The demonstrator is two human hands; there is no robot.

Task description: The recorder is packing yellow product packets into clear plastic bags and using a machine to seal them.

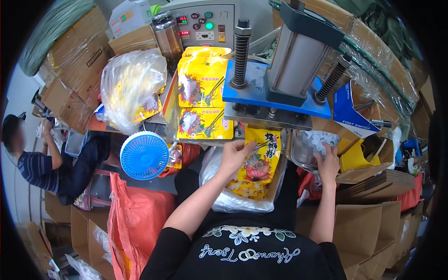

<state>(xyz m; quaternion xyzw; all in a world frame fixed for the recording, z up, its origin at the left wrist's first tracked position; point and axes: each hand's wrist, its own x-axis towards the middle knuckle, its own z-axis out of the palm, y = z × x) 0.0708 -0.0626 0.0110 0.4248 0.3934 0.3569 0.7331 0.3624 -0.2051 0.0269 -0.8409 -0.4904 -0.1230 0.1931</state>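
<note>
A yellow printed pouch (259, 163) hangs just below the press. Its upper left edge is pinched between the thumb and fingers of my left hand (234, 157). Beneath it, a plastic-lined box (245, 204) on my lap contains more yellow pouches with small clear pieces on them. My right hand (328, 164) reaches into a clear plastic tub (297, 156), fingers curled at a heap of small whitish plastic pieces (316, 139); its fingertips are partly hidden among them. Over the pouch stands a press with a blue plate (280, 101) and a large cylinder.
Stacked yellow pouches (205, 122) lie left of the press, beside a plastic bag of pouches (133, 86). A blue fan (144, 155) and red sack (135, 210) stand nearer. A control box (205, 23) is behind. Cartons (368, 228) fill the right. Another person (37, 163) sits far left.
</note>
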